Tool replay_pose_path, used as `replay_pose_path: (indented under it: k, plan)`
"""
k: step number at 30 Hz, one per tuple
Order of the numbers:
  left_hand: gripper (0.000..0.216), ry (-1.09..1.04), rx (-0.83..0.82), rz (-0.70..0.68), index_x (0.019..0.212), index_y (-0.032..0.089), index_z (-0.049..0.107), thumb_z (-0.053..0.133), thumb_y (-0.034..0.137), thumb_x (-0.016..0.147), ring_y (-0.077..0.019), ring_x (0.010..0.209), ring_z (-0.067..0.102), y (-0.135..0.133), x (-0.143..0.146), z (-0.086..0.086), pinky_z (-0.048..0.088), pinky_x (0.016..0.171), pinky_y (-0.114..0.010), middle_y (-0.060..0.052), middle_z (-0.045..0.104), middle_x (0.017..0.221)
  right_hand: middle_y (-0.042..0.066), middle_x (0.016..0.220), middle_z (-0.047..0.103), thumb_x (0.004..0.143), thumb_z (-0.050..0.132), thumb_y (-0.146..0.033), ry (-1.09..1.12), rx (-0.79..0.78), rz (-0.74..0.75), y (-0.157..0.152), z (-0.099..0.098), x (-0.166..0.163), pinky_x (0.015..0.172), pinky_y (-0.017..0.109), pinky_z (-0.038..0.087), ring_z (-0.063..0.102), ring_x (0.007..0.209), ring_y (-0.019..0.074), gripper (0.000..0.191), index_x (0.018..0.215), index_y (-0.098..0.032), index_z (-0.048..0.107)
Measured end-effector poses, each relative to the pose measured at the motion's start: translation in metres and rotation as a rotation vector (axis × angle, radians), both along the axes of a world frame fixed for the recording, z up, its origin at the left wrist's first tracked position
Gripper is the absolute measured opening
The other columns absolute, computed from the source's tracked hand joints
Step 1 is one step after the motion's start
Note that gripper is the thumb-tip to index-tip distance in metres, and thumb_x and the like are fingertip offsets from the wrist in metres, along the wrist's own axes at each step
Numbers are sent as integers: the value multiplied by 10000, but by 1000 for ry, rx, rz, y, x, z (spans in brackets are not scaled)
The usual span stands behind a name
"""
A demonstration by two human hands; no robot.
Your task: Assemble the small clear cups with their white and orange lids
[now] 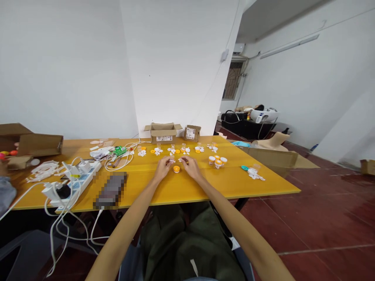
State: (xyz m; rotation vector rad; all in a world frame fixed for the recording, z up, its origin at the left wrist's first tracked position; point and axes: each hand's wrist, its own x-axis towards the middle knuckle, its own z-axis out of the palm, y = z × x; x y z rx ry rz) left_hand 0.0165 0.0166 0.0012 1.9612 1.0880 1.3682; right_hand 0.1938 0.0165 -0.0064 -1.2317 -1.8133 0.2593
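Note:
My left hand (pixel 163 168) is closed in a pinch over the table, with small white pieces (pixel 172 160) at its fingertips. Whether it grips one of them or a clear cup there is too small to make out. Opposite, my right hand (pixel 190 167) is closed too, its thumb and forefinger on a small white piece (pixel 180 160). Between both hands, nearer to me, sits a little tub with an orange lid (pixel 176 169). Behind them runs a row of small heaps of white pieces (pixel 158 151) with clear cups and orange lids (pixel 198 151).
Several lidded tubs (pixel 218 162) stand grouped at right, with a teal lid (pixel 244 168) and white pieces beyond. Open cardboard box (pixel 163 134) stands at the back. At left lie a phone (pixel 111 190), a power strip (pixel 82 179) and cables. Another person's sleeve (pixel 6 193) shows far left.

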Motion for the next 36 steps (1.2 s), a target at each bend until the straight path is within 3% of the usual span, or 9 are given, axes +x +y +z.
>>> replay_pose_path:
  k: [10, 16, 25, 36]
  plan:
    - [77, -36, -45, 33, 887, 203, 669, 663, 228, 814, -173, 768, 669, 0, 0, -3, 541, 754, -303, -16, 720, 825, 48, 919, 773, 879, 530, -306, 206, -1, 231, 9, -3, -20, 816, 336, 544, 695, 862, 205, 232, 891, -208, 740]
    - [64, -47, -60, 16, 834, 202, 655, 686, 226, 783, -171, 757, 664, 2, 0, -4, 536, 754, -302, -5, 706, 794, 53, 964, 769, 887, 525, -343, 270, -19, 239, 6, -3, -15, 840, 342, 537, 688, 912, 214, 250, 917, -215, 737]
    - [62, -66, -71, -11, 818, 197, 674, 679, 231, 766, -175, 752, 677, 1, 1, -1, 547, 748, -302, -8, 719, 786, 44, 862, 745, 874, 521, -332, 299, -60, 261, 7, -3, -14, 802, 334, 544, 688, 831, 208, 210, 844, -204, 685]
    - [97, -195, -82, -109, 794, 179, 695, 700, 273, 769, -180, 697, 694, 4, 0, -3, 577, 700, -300, -17, 722, 711, 40, 923, 746, 829, 637, -403, 504, -68, 388, 9, -7, -16, 807, 339, 554, 684, 851, 211, 213, 925, -227, 708]
